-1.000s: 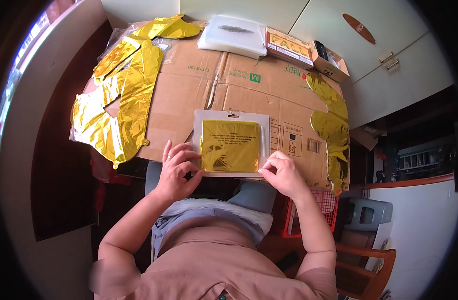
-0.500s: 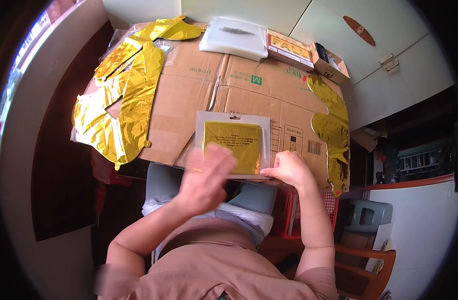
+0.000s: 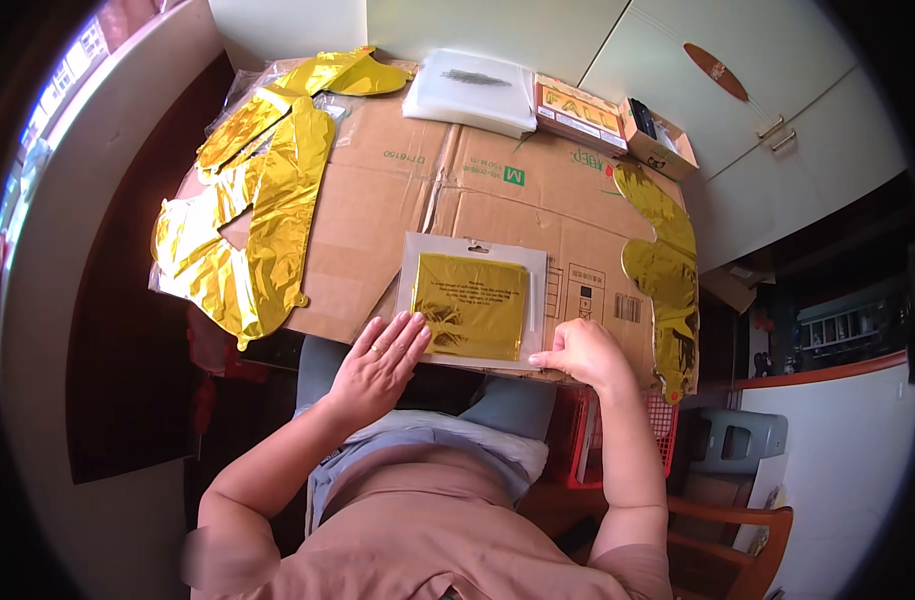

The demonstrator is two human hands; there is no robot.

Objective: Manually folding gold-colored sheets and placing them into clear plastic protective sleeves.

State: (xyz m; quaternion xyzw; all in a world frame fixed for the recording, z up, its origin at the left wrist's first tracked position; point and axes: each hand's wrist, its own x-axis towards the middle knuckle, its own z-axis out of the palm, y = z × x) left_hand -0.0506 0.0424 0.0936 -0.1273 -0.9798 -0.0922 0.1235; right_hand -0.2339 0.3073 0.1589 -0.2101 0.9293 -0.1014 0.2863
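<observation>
A flat clear plastic packet (image 3: pixel 536 290) with a hang hole lies near the front edge of the cardboard. Inside it shows a folded sheet of gold foil (image 3: pixel 477 300) behind small dark print. My left hand (image 3: pixel 377 362) lies flat with its fingers stretched out, fingertips on the packet's lower left part. At the lower right corner, my right hand (image 3: pixel 585 355) pinches the packet's edge between thumb and curled fingers. Flat gold foil balloons lie on both sides, a large one (image 3: pixel 277 215) at left and another (image 3: pixel 660 270) at right.
Flattened cardboard (image 3: pixel 367 200) covers the table. Along its far edge stand a stack of clear plastic bags (image 3: pixel 469 92), a printed box (image 3: pixel 580 112) and a small open box (image 3: pixel 667 152) with dark things. A red basket (image 3: pixel 584 440) and a wooden chair (image 3: pixel 772 545) are below right.
My left hand has moved down and left off the packet's middle to its lower left part. My right hand keeps its pinch at the corner. The whole view has shifted slightly.
</observation>
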